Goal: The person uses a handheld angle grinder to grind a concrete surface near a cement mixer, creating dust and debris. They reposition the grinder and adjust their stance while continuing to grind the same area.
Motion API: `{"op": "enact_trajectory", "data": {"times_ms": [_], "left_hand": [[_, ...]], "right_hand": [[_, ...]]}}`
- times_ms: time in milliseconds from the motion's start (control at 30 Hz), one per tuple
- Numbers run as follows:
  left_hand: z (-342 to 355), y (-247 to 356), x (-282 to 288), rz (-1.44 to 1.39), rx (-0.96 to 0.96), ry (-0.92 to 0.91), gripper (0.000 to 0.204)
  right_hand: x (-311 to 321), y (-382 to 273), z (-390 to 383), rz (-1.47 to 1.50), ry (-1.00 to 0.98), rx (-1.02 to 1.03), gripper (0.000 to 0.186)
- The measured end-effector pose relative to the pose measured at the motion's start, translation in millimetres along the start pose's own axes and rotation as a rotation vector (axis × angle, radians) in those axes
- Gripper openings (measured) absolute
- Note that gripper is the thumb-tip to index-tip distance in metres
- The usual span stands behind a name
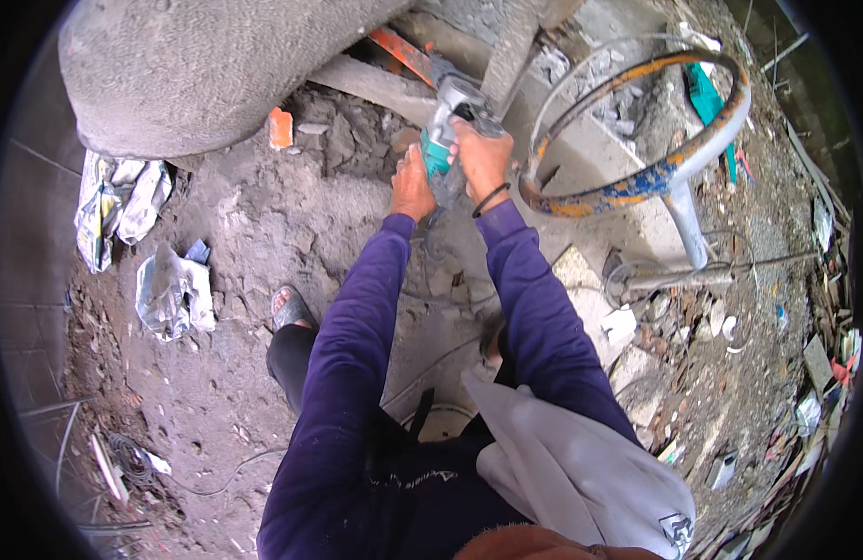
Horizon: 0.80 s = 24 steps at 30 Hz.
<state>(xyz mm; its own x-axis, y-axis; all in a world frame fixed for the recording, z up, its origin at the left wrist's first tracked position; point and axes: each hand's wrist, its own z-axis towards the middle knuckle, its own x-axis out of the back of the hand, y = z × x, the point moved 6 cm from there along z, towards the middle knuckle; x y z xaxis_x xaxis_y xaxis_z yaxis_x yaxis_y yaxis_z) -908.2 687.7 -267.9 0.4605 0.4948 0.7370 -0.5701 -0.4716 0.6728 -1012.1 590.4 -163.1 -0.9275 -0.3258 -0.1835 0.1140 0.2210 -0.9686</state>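
Observation:
Both hands are on a teal-and-grey corded power tool point(438, 140), which looks like an angle grinder. My left hand point(413, 185) wraps round the teal body from the left. On its right side, nearer the grey metal head, my right hand point(483, 161) grips it; a dark band circles that wrist. The tool's far end meets or overlaps an orange-painted metal bar point(401, 54) among grey, dust-covered beams point(375, 89). Whether it touches the bar I cannot tell. A cord hangs from the tool's near end.
A large rough grey drum-like body point(217, 70) stands at the far left. To the right rises a worn steering-wheel-shaped ring point(627, 194) on a post point(685, 229). Crumpled bags point(175, 294) lie left; rubble and scraps point(711, 327) lie right. A cable point(231, 481) crosses the ground.

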Motion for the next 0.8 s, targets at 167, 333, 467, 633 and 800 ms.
{"op": "enact_trajectory", "data": {"times_ms": [167,333,467,633,800], "left_hand": [[-24.7,-10.9,-40.0,-0.143,-0.026,0.081,0.085],[-47.6,-36.0,-26.5,-0.144,-0.228,0.281,0.081],[-43.7,14.8,22.9,-0.123,-0.299,0.315,0.066],[-53.7,-37.3,-9.7,-0.395,-0.141,0.346,0.048],[-56.5,-39.1,-21.7,-0.704,0.034,0.286,0.041]], "right_hand": [[7.8,16.5,-11.0,-0.102,-0.067,0.228,0.013],[-8.8,-17.8,-46.5,-0.090,-0.108,0.356,0.017],[-8.4,-35.4,-35.5,0.069,-0.140,0.258,0.019],[-27.5,-31.3,-57.2,-0.120,-0.220,0.347,0.025],[-26.3,-21.0,-69.9,-0.200,-0.259,0.325,0.027]]}}
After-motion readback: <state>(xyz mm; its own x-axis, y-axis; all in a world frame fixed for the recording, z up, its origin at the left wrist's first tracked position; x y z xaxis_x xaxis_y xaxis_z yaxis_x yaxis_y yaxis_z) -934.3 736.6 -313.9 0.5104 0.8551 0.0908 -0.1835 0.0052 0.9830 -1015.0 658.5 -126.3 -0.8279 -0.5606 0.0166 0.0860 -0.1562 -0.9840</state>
